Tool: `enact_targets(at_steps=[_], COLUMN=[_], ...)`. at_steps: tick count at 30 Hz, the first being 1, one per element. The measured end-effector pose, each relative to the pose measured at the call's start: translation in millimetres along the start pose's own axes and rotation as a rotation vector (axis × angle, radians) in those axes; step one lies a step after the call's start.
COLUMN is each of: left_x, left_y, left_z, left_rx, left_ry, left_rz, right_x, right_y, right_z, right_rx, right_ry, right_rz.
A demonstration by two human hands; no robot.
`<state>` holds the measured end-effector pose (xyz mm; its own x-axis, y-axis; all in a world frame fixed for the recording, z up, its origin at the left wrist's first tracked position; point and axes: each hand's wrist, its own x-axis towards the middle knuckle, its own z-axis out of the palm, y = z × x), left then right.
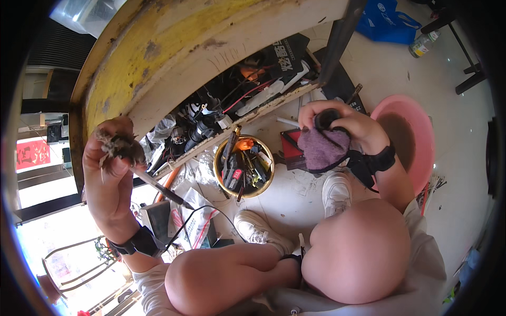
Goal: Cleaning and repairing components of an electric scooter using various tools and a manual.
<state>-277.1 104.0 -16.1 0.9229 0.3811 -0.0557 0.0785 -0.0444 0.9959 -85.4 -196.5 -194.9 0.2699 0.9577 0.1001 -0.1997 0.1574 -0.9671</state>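
My left hand [108, 174] is raised at the left with its fingers closed on a ragged grey-brown fibrous clump [122, 150]. Just below the clump a slim rod [161, 188] slants down to a dark end, and a thin black cable runs on from there. Whether the hand also grips the rod is not clear. On the right, my right hand [352, 120] is closed around a folded purple cloth [324, 147]. A round black piece [327, 119] shows between its fingers, against the cloth. Both wrists wear black straps.
A worn yellow bench [174, 47] stands in front, its shelf [232, 126] crammed with tools and cables. A round gold-rimmed tin [217, 174] of tools sits on the floor. A pink basin [429, 142] of murky water stands right. A blue bag [385, 23] and a bottle [423, 44] lie beyond.
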Motion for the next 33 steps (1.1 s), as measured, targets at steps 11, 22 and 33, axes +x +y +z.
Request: enact_targets(at_steps=[11,22,33], left_x=[5.6,16.1,23.6], left_y=[-152.4,-241.7,-240.9], left_z=[43.7,100.1,103.7], left_rx=[-0.129,-0.244,-0.409], left_ry=[-0.102,-0.127,-0.084], left_rz=[-0.463,-0.498,-0.596], right_x=[25.2,-0.3,-47.5], right_y=[84.2,121.2,129.7], right_z=[70.5,73.1,12.9], right_rx=[0.66,0.607,0.346], right_ry=[-0.206,0.034,0.824], right_rz=[0.261,0.464,0.611])
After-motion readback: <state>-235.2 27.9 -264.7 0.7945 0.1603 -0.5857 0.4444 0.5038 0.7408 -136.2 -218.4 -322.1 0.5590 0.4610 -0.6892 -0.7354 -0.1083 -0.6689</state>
